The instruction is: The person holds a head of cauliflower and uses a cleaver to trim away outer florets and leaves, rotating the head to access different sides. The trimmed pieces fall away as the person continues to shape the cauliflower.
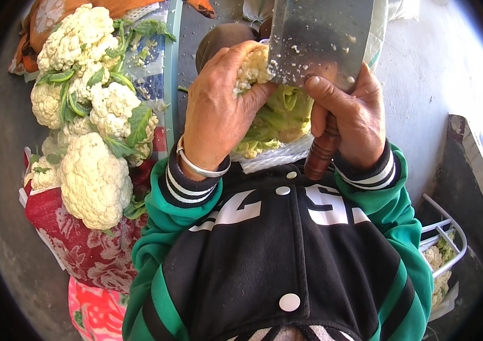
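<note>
grey floor [423, 79], cauliflowers [96, 182] heaped at left!
left fingers [259, 95] grasping a leafy head [287, 113], right fingers [327, 92] wrapped round the cleaver [321, 45], white crumbs [293, 63] speckling its blade!

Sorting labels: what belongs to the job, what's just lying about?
In the job:
cleaver, in the right hand
cauliflower, in the left hand
likely the cauliflower pile
perhaps the white-framed container

Apparently lying about:
orange cloth
red patterned cloth
pink cloth

Glare: burned white, far right of the broad grey metal cleaver blade [329, 34]
Smooth grey floor [418, 74]: looked pale right of the blade, dim far left of it
Fisheye edge: was black, curved
Blade specks: looked crisp
</note>
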A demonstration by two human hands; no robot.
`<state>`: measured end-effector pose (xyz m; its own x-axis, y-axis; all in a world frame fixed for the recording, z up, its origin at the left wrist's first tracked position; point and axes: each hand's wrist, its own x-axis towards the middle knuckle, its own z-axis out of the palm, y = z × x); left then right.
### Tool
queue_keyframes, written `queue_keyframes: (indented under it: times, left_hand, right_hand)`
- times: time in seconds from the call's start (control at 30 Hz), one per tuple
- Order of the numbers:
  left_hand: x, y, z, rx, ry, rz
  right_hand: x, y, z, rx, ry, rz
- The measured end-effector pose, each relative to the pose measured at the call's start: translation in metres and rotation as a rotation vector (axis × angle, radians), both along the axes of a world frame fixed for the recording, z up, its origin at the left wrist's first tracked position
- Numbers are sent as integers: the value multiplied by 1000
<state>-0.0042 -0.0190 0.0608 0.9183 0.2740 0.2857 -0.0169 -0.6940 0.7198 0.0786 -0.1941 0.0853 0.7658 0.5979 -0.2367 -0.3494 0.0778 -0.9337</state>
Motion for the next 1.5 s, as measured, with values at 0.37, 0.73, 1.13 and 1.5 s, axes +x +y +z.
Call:
queue_keyframes:
  times: [0.37,0.73,1.13,1.5]
  left_hand:
    - [1,-5,2,-19,42,14]
    - [-8,-6,3,-68,41,-10]
    - [-7,0,16,-223,220,-108]
    - [3,-14,19,-59,158,-19]
  right_hand:
    - [-2,0,2,0,4,-23]
    - [26,-29,-10,183,72,-288]
    - [28,-55,-15,161,215,-221]
    - [8,-61,3,99,329,-232]
